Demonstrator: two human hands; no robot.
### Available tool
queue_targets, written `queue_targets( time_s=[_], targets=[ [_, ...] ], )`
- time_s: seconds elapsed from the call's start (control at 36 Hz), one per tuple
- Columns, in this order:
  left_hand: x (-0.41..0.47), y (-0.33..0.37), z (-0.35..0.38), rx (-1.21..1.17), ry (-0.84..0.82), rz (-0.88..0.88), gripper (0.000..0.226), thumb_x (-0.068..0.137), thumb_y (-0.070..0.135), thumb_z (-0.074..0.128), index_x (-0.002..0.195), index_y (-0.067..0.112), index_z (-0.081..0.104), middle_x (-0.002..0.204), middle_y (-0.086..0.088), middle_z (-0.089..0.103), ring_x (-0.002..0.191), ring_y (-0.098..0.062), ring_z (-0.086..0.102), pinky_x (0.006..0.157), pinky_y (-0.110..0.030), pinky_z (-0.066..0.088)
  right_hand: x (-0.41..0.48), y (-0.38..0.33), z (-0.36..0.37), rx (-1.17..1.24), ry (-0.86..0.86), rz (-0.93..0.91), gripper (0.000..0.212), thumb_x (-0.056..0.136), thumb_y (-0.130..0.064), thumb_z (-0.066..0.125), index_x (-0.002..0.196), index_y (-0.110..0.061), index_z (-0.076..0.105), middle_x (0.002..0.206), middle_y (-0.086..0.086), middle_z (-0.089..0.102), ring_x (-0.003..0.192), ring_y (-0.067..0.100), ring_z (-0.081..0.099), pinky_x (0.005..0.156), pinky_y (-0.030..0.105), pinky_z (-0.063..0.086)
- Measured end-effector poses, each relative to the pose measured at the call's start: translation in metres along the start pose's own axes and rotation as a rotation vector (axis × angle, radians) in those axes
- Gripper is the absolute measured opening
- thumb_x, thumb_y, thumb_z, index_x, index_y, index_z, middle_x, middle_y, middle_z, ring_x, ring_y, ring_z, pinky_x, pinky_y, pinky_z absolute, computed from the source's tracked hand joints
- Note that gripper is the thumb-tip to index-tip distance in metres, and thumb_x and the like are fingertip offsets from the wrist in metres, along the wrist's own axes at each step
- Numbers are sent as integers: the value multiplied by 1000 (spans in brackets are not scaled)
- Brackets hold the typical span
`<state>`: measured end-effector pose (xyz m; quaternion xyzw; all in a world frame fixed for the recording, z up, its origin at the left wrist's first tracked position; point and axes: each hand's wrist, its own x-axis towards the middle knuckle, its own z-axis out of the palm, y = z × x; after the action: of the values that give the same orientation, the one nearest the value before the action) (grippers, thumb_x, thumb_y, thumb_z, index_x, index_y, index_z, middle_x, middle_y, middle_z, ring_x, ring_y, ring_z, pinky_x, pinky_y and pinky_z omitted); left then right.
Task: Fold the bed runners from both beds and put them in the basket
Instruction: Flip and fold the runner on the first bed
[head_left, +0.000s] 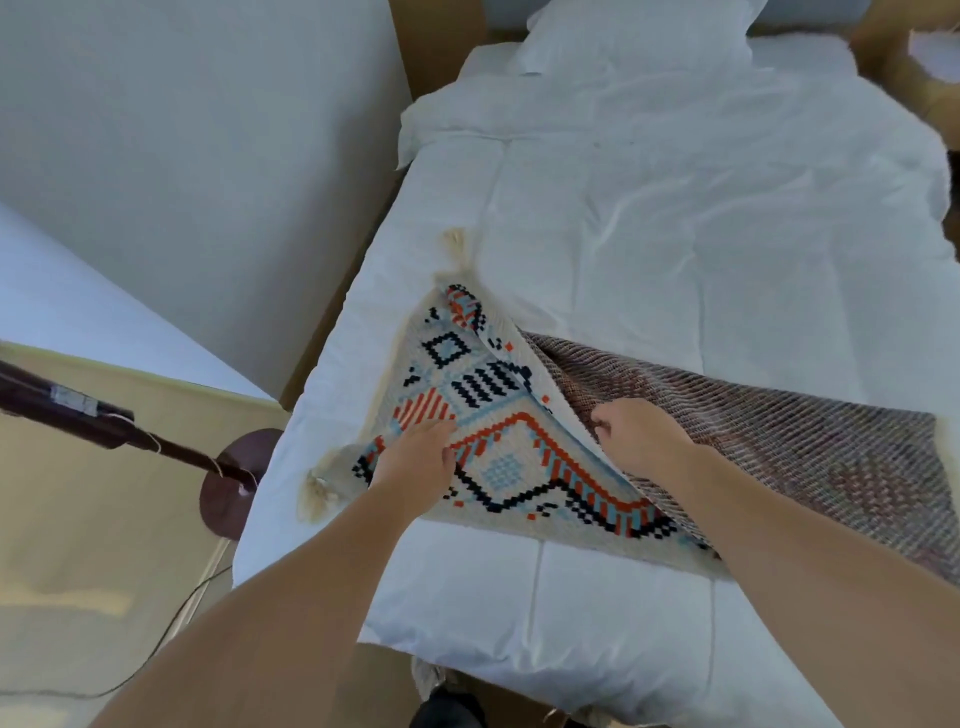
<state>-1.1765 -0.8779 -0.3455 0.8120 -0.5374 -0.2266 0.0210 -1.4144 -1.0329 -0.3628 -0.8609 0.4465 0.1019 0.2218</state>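
- Lying across the near part of the white bed (649, 218), the bed runner (498, 457) has its right length turned over, dull underside up.
- Left hand (415, 462) presses flat and open on the patterned face, gripping nothing.
- Right hand (636, 434) pinches the folded edge.
- Probably soft, limp, fairly light; best held at edges or tasselled corners.

Single bed (649, 218) made up with a white, creased quilted duvet, seam lines showing. White pillow (639, 41) at the far head end, lying on the duvet. Across the near part of the bed lies a woven bed runner (519, 457), cream ground with orange, navy and pale-blue geometric pattern, cream tassels at its left corners; its right portion is turned over, brownish reverse side up. Beige floor (78, 519) left of the bed carries a dark round lamp base (228, 493).
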Motion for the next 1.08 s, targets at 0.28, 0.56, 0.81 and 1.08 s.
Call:
queue_targets(
  time_s=[0.28, 0.56, 0.81, 1.08],
  targets=[
    [133, -55, 7, 31, -55, 106, 41, 99, 20, 36, 140, 20, 42, 143, -2, 47, 125, -20, 48, 101, -35, 43, 135, -43, 11, 67, -39, 71, 32, 97, -18, 41, 122, -13, 59, 121, 6, 63, 109, 25, 58, 90, 38, 49],
    [246, -144, 21, 39, -80, 201, 44, 100, 21, 36, 143, 25, 37, 149, 5, 38, 134, -18, 37, 108, -35, 33, 293, -78, 54, 128, 41, 294, 43, 96, -11, 42, 139, -11, 40, 129, 14, 55, 107, 30, 56, 88, 40, 50],
    [292, -185, 29, 47, -62, 276, 42, 100, 21, 37, 141, 22, 40, 146, 4, 42, 133, -17, 39, 109, -35, 34, 336, -82, 78, 183, 232, 472, 28, 85, 5, 43, 106, -7, 57, 93, 9, 63, 87, 30, 62, 65, 36, 53],
    [330, -176, 11, 82, 62, 473, 60, 94, 6, 42, 149, 20, 22, 156, -5, 23, 141, -25, 21, 117, -38, 17, 310, -126, 91, 258, 171, 250, 42, 95, -4, 46, 132, -21, 55, 94, 0, 49, 68, 12, 48, 55, 20, 35]
  ],
)
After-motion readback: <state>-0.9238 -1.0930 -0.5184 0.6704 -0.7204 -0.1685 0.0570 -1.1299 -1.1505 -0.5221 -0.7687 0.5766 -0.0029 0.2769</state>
